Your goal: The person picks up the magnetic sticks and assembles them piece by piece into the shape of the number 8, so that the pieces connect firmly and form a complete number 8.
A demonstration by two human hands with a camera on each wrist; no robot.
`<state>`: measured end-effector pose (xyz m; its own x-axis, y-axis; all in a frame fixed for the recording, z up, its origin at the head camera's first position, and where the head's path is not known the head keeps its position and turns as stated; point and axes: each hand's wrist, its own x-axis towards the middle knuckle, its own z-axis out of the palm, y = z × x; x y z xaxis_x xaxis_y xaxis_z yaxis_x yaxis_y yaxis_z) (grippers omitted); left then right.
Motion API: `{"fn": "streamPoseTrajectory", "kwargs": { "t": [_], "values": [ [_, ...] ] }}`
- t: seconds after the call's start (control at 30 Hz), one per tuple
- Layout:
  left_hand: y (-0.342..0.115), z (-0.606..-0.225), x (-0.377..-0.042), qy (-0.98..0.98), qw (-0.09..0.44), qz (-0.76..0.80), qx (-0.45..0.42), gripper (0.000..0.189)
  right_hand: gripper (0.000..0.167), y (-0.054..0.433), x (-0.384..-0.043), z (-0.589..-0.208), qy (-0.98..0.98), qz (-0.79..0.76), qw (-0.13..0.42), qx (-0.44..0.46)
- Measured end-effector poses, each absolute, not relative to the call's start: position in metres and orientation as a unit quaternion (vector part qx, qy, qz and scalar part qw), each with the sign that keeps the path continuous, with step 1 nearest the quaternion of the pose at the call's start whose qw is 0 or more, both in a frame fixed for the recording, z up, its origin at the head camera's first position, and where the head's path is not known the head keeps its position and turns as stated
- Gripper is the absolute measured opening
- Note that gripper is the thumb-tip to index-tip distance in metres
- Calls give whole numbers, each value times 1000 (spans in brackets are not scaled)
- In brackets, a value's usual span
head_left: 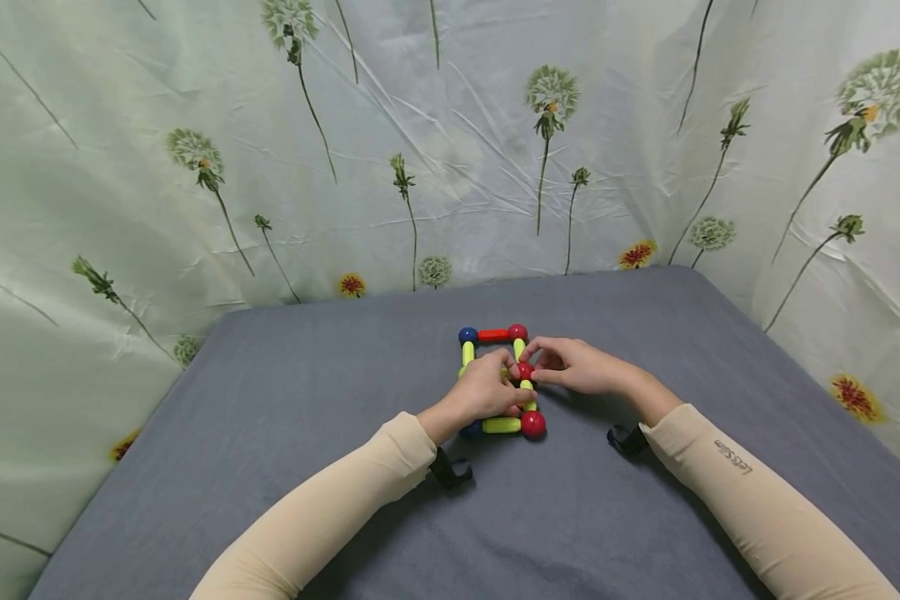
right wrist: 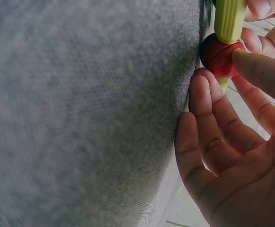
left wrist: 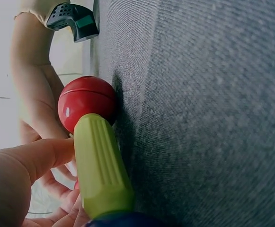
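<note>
On the grey cloth lies a ladder-like frame of magnetic rods and balls. Its far side is a red rod [head_left: 493, 335] between a blue ball [head_left: 468, 335] and a red ball [head_left: 517, 332]. A yellow-green rod [left wrist: 102, 165] joins the near red ball [left wrist: 87, 101] to a near blue ball. My right hand [head_left: 581, 367] pinches the middle red ball [right wrist: 220, 56] between thumb and fingers. From the left, my left hand [head_left: 486, 387] reaches over the frame, its thumb and fingers holding the yellow-green rod [right wrist: 229, 19] beside that ball. It hides part of the frame's left side.
The grey cloth [head_left: 330, 375] covers a wide table. Behind and beside it hangs a pale curtain [head_left: 465, 208] printed with dandelions. Dark straps [head_left: 450, 469] sit at both wrists, below beige sleeves [head_left: 322, 508].
</note>
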<state>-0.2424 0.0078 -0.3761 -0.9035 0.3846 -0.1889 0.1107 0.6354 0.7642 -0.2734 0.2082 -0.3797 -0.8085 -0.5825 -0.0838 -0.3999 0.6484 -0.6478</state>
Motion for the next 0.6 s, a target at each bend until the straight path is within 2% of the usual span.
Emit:
{"fn": "streamPoseTrajectory", "kwargs": {
  "t": [0.27,0.6],
  "values": [
    [5,-373,-241,892,163,395,148,31,28,209,-272,-378,898,-311,141,-278],
    [-27,-358,-242,887,141,384,212,23,39,225,-264,-372,901,-313,132,-269]
  ]
}}
